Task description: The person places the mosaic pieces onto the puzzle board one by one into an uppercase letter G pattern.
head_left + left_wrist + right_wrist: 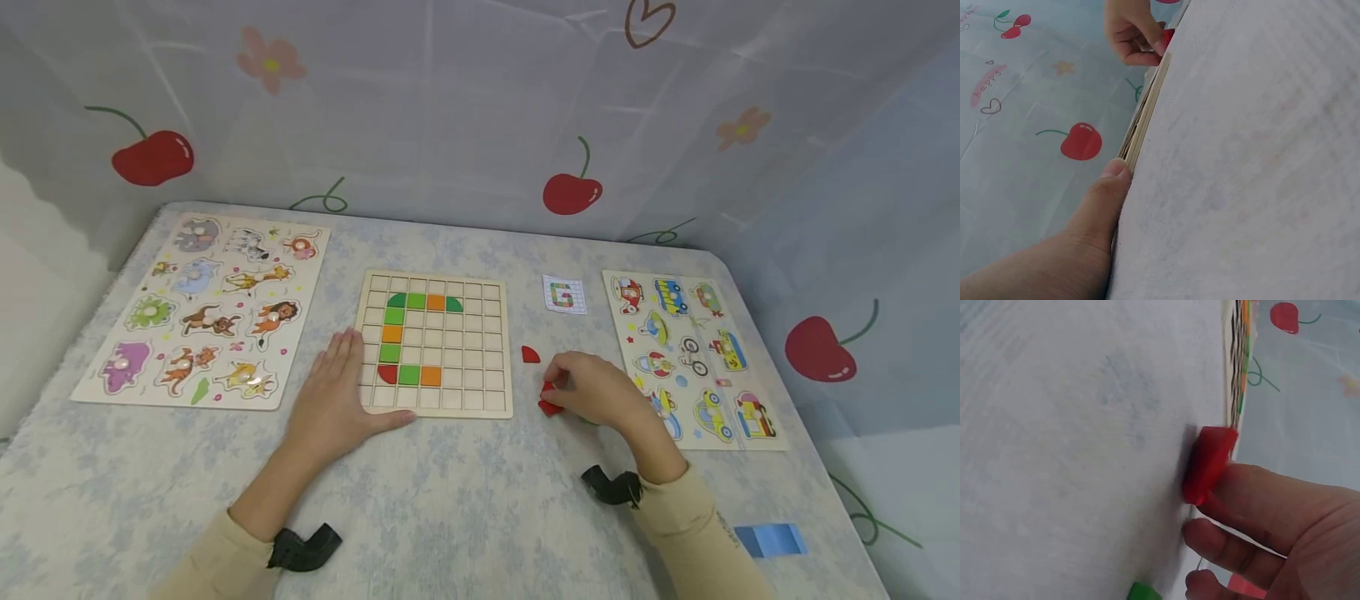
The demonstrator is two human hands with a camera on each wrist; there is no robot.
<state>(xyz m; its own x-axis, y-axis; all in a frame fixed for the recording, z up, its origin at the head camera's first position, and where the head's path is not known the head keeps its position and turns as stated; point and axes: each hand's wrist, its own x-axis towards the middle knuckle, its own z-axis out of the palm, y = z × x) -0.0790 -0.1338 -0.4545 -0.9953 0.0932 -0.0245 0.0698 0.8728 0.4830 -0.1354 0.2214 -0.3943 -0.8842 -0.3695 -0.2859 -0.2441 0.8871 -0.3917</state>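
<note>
The left hand (327, 408), fingers straight and thumb spread, touches the left and lower edges of the grid board (472, 367) on the bench (450, 500). Right of it, near a red quarter-round (531, 356), the right hand (596, 390) pinches a red piece (1211, 459).

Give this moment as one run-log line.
left hand: touches grid board | right hand: pinches red piece | tiles: C-shaped outline on grid board | pattern card: right of grid board

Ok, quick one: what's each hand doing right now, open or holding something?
Left hand: open, touching the grid board at its edge.
Right hand: pinching a red piece.
</note>
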